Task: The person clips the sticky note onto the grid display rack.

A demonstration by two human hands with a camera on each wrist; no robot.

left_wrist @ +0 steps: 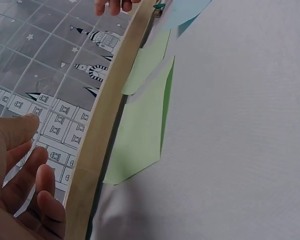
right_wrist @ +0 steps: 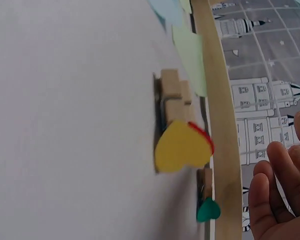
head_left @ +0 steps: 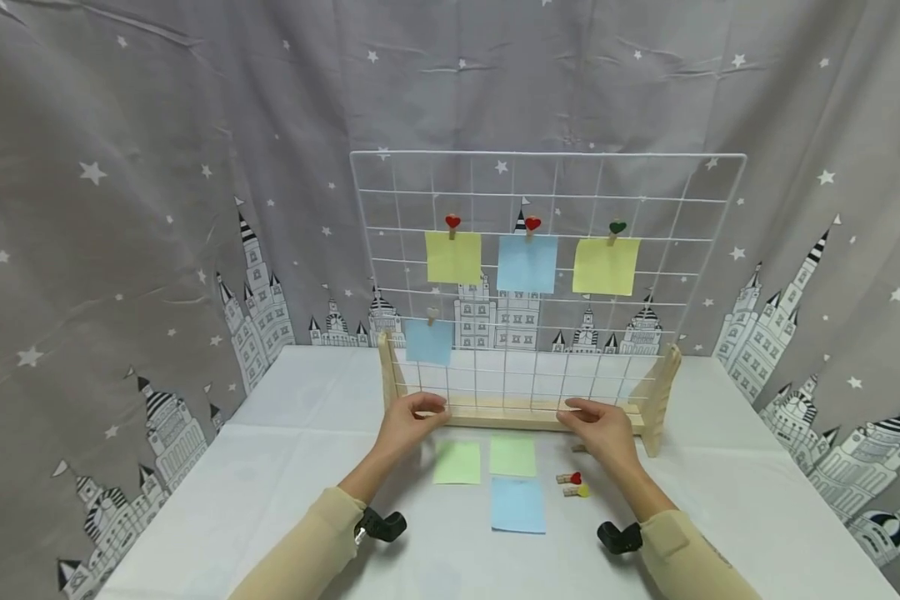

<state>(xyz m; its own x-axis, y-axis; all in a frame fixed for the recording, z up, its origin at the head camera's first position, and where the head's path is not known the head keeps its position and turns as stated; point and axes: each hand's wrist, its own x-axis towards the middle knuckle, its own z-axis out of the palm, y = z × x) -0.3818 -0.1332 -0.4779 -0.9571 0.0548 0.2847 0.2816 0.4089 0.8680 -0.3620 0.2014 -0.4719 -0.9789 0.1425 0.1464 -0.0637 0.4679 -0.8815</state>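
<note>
White table: three notes apparently left, four hung

Before the rack these lie loose, with three clips. At its foot are left hand and right hand; whether grasping it, one cannot tell. Four clipped notes hang on it.

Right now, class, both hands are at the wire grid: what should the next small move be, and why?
Perhaps lower the left hand to the left green note: it lies close to that hand. Four clipped notes hang on the wire grid, while three loose notes and three clips lie on the table, so hanging another seems sensible.
</note>
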